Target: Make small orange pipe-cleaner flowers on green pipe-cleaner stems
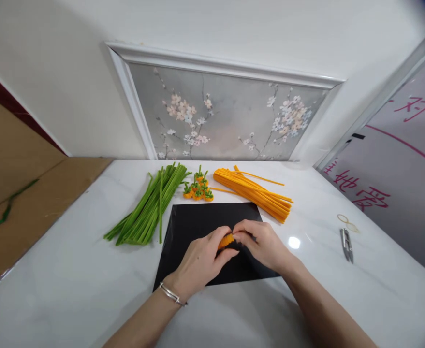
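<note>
Left hand (200,260) grasps a ridged, soft-looking orange roll (226,241), partly hidden; right hand (265,242) touches its end, grip unclear

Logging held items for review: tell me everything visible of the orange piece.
The orange piece shows as a short ridged length, like a tight coil, and looks soft. It slants, right end higher in the picture, over the black mat. The left grip holds it, hiding part; the right grip meets its right end, though whether it pinches is unclear.
</note>
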Action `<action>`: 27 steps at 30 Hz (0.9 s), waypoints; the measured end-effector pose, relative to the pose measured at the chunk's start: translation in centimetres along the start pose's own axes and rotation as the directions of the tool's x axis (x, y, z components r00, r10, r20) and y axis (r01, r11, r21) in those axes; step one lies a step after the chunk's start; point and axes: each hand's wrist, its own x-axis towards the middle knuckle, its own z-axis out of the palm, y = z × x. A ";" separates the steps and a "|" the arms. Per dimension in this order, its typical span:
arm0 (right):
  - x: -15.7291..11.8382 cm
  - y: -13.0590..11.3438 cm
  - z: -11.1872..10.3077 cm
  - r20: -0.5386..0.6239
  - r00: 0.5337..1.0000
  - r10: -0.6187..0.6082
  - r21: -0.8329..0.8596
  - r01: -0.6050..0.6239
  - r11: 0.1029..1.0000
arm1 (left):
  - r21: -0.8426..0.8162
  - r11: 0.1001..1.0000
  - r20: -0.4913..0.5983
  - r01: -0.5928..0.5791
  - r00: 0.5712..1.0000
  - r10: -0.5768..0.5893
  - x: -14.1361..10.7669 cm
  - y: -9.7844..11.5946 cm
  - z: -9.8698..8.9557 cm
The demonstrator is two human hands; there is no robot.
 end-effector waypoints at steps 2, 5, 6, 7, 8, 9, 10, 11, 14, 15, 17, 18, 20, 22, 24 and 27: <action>0.0 -0.3 0.3 -0.009 0.999 -0.041 0.043 0.041 0.998 | -0.033 0.999 0.024 0.041 0.999 -0.041 0.1 0.4 0.0; -0.1 -0.3 0.3 -0.024 0.999 -0.049 0.080 0.050 0.995 | -0.250 0.961 0.106 0.119 0.990 -0.095 0.2 0.7 -0.5; -0.1 -0.2 0.3 -0.021 0.999 -0.036 0.093 0.038 0.995 | -0.365 0.914 0.172 0.177 0.978 -0.120 0.2 0.6 -0.8; -0.2 0.0 0.2 -0.013 1.000 -0.019 0.111 0.021 0.994 | -0.485 0.835 0.258 0.259 0.955 -0.146 0.3 0.5 -1.0; -0.2 0.2 0.1 -0.004 1.000 -0.003 0.134 0.004 0.991 | -0.595 0.719 0.355 0.360 0.920 -0.167 0.3 0.3 -1.2; -0.2 0.4 0.0 0.006 1.000 0.008 0.159 -0.009 0.987 | -0.676 0.577 0.445 0.458 0.878 -0.176 0.3 0.1 -1.4; -0.1 0.5 0.0 0.015 1.000 0.017 0.183 -0.019 0.983 | -0.728 0.435 0.512 0.529 0.843 -0.168 0.4 -0.2 -1.5; -0.1 0.5 0.1 0.019 1.000 0.025 0.200 -0.028 0.979 | -0.759 0.324 0.547 0.565 0.823 -0.153 0.4 -0.4 -1.6; 0.0 0.2 0.4 0.017 0.999 0.047 0.207 -0.050 0.977 | -0.783 0.166 0.591 0.600 0.800 -0.100 0.4 -0.8 -1.6; 0.0 0.1 0.5 0.018 0.998 0.053 0.208 -0.056 0.977 | -0.783 0.152 0.598 0.604 0.797 -0.087 0.5 -0.8 -1.5; 0.0 0.1 0.7 0.036 0.998 0.052 0.239 -0.059 0.969 | -0.778 0.135 0.610 0.613 0.789 -0.066 0.5 -0.7 -1.2; 0.0 0.2 0.7 0.058 0.997 0.048 0.280 -0.063 0.958 | -0.773 0.124 0.621 0.622 0.782 -0.055 0.5 -0.6 -1.1; 0.1 0.6 0.7 0.109 0.993 0.042 0.379 -0.081 0.922 | -0.757 0.086 0.648 0.647 0.761 -0.028 0.5 -0.4 -0.8; 0.1 1.2 0.6 0.140 0.989 0.040 0.450 -0.100 0.888 | -0.744 0.044 0.667 0.667 0.745 -0.016 0.6 -0.3 -0.5; 0.2 1.6 0.4 0.131 0.990 0.046 0.458 -0.101 0.883 | -0.729 -0.002 0.684 0.684 0.729 -0.022 0.6 -0.2 -0.5; 0.3 1.9 0.0 0.064 0.996 0.061 0.439 -0.083 0.895 | -0.699 -0.078 0.714 0.711 0.700 -0.012 0.6 -0.2 -1.0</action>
